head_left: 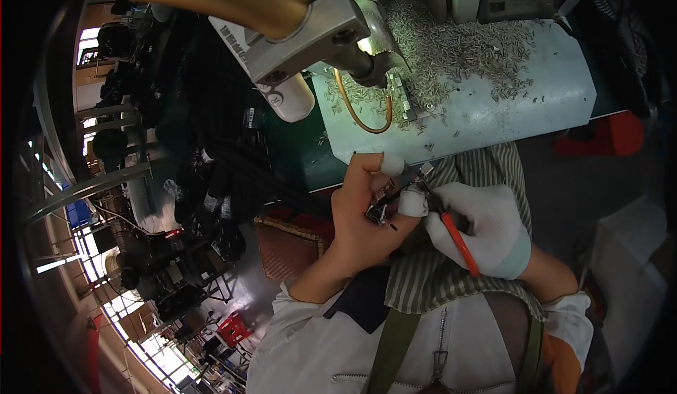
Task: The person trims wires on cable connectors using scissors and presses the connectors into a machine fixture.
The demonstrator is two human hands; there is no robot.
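Note:
My left hand [363, 217], bare with white coverings on the thumb and a fingertip, is closed on a small part with dark wires [381, 207]. A small metal connector [426, 169] sticks out past its fingertips. My right hand [486, 228], in a white glove, is wrapped round pliers [458, 243] with red-orange handles. The jaws of the pliers are beside the left thumb, close to the connector; whether they touch it is too small to tell. Both hands are just in front of the worktable's near edge, above a striped apron [437, 281].
Many small metal bits [465, 48] lie scattered over the pale tabletop [522, 119]. A machine head [296, 34] with a bent brass-coloured tube [367, 127] overhangs the table. Dark cable bundles [247, 154] hang at the left. A red object [620, 134] is at the right.

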